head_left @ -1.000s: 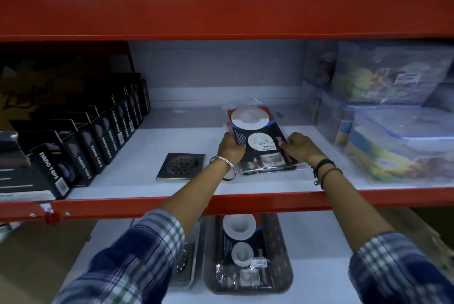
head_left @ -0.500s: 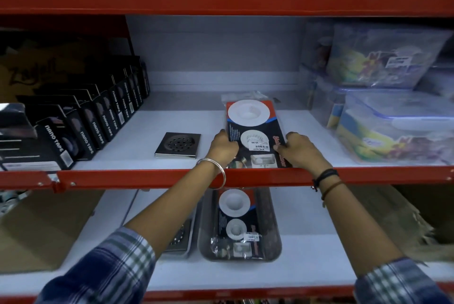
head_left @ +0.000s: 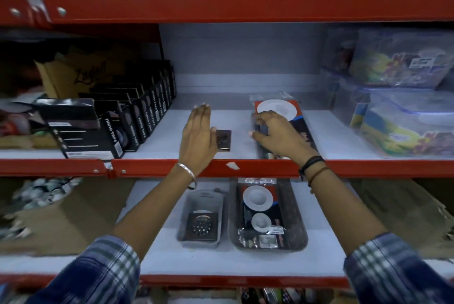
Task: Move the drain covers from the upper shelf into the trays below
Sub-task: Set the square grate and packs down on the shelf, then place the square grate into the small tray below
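The right hand rests curled on a glossy packaged drain cover set with white round discs, on the upper shelf; a firm grasp cannot be told. Beside the flat, empty left hand lies a square perforated metal drain cover.

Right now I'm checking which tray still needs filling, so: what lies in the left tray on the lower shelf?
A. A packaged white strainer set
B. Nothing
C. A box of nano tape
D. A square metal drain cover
D: the left tray holds a square metal drain cover with round holes, while the packaged set lies in the right tray beside it.
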Motion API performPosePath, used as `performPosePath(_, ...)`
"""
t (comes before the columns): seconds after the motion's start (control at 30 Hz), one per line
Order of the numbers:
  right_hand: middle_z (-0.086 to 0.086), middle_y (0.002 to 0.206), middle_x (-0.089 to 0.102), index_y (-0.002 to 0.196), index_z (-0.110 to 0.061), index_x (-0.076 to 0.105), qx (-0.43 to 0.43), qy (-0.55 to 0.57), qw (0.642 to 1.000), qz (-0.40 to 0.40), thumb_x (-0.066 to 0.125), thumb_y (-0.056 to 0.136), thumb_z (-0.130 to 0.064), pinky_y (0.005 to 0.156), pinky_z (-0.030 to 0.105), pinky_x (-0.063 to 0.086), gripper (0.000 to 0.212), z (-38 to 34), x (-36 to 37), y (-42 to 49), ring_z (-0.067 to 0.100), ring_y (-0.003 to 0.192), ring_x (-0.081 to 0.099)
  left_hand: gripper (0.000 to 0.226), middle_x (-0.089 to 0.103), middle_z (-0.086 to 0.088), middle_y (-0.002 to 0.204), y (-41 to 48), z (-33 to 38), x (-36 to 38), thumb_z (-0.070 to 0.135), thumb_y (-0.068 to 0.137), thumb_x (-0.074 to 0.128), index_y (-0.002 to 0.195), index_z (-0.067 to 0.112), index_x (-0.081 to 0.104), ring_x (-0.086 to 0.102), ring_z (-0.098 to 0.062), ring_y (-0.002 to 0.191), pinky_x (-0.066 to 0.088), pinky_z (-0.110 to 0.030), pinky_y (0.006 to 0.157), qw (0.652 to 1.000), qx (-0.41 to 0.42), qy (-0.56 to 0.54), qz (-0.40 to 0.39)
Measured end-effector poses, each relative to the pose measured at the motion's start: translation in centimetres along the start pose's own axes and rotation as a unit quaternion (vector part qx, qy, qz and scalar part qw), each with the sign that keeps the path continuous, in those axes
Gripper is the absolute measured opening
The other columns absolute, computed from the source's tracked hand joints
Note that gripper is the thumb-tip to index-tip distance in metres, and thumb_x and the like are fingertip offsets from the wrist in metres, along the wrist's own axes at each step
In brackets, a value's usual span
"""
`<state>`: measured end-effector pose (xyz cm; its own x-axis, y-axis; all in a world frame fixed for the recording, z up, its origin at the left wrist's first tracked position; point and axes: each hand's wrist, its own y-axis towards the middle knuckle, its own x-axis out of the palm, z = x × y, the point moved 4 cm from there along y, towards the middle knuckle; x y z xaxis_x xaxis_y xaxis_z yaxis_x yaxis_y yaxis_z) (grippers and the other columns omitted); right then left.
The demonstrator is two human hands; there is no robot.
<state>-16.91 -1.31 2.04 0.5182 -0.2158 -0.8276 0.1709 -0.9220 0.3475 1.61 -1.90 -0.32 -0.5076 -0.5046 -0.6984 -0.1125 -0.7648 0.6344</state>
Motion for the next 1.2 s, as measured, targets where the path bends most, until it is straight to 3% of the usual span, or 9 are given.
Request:
performPosePath(0.1, 0.010, 0.137, 0.051, 0.134, -0.012, 0.045, -0.030, -0.008, 0.998, -0.062, 0.063, 0.085, -0.035, 0.105, 0.043, 0.041, 0.057, -1.8, 3.1, 2.1, 0.027, 0.124, 0.049, 0.053, 0.034, -0.018, 0.150, -1.3, -3.9, -1.2, 0.022, 0.092, 0.033, 0.141, 0.002, 0.029, 0.026, -0.031, 0.141, 0.021, -0.042, 0.116, 0.999, -0.010, 0.045, -0.020)
performPosePath(0.2, 0.010, 0.149, 0.035, 0.142, -0.015, 0.033, -0.030, -0.047, 0.983, -0.177, 0.065, 0.083, -0.040, 0.109, 0.044, 0.034, 0.072, -2.9, 6.3, 4.1, 0.030, 0.134, 0.038, 0.057, 0.036, -0.016, 0.149, -2.4, -7.6, -1.7, 0.029, 0.091, 0.026, 0.141, 0.004, 0.030, 0.028, -0.030, 0.141, 0.027, -0.047, 0.114, 0.994, -0.021, 0.094, -0.046)
performPosePath(0.37, 0.006, 0.157, 0.018, 0.149, -0.021, 0.011, 0.021, -0.060, 0.949, -0.309, 0.069, 0.078, -0.045, 0.115, 0.042, 0.022, 0.094, -3.2, 9.6, 7.4, 0.027, 0.142, 0.023, 0.062, 0.037, -0.016, 0.149, -2.6, -9.2, -1.4, 0.033, 0.089, 0.018, 0.142, 0.004, 0.029, 0.029, -0.028, 0.140, 0.024, -0.044, 0.115, 0.992, -0.004, 0.110, -0.063)
performPosePath(0.57, 0.001, 0.151, 0.030, 0.145, -0.019, 0.024, 0.038, -0.039, 0.949, -0.310, 0.077, 0.070, -0.042, 0.113, 0.034, 0.026, 0.095, -2.9, 10.0, 9.8, 0.022, 0.136, 0.033, 0.060, 0.041, -0.017, 0.146, -2.6, -9.7, -1.1, 0.030, 0.087, 0.025, 0.140, 0.002, 0.034, 0.034, -0.029, 0.138, 0.024, -0.044, 0.113, 0.994, 0.012, 0.107, -0.032)
performPosePath(0.87, 0.000, 0.134, 0.045, 0.134, -0.023, 0.039, -0.040, 0.018, 0.979, -0.200, 0.082, 0.065, -0.039, 0.096, 0.025, 0.035, 0.083, -7.3, 3.6, 4.2, 0.016, 0.119, 0.045, 0.060, 0.032, -0.011, 0.152, -2.8, -9.7, -1.1, 0.031, 0.088, 0.026, 0.144, 0.007, 0.026, 0.024, -0.025, 0.143, 0.014, -0.043, 0.115, 0.993, 0.018, 0.119, -0.013)
performPosePath(0.97, -0.008, 0.128, 0.048, 0.131, -0.026, 0.044, -0.065, 0.046, 0.968, -0.238, 0.085, 0.059, -0.041, 0.101, 0.019, 0.036, 0.084, -8.7, 3.2, -0.6, 0.007, 0.117, 0.047, 0.059, 0.031, -0.011, 0.152, -3.1, -9.6, -1.2, 0.031, 0.090, 0.025, 0.144, 0.007, 0.024, 0.025, -0.025, 0.142, 0.014, -0.044, 0.115, 0.993, 0.027, 0.117, -0.008)
performPosePath(1.07, -0.013, 0.125, 0.050, 0.125, -0.034, 0.047, -0.068, 0.070, 0.937, -0.337, 0.084, 0.053, -0.052, 0.102, 0.025, 0.039, 0.083, -8.6, 5.5, -4.7, 0.006, 0.117, 0.049, 0.059, 0.032, -0.011, 0.152, -3.5, -9.8, -1.0, 0.031, 0.091, 0.026, 0.144, 0.007, 0.023, 0.027, -0.024, 0.142, 0.013, -0.043, 0.115, 0.990, 0.048, 0.131, -0.003)
performPosePath(1.2, -0.002, 0.118, 0.056, 0.117, -0.020, 0.054, -0.053, 0.036, 0.913, -0.403, 0.086, 0.058, -0.041, 0.096, 0.029, 0.044, 0.070, -6.5, 11.9, -6.6, 0.014, 0.107, 0.054, 0.058, 0.035, -0.010, 0.151, -3.5, -9.9, -0.6, 0.030, 0.091, 0.028, 0.144, 0.007, 0.026, 0.030, -0.024, 0.140, 0.020, -0.045, 0.115, 0.987, 0.055, 0.149, 0.013)
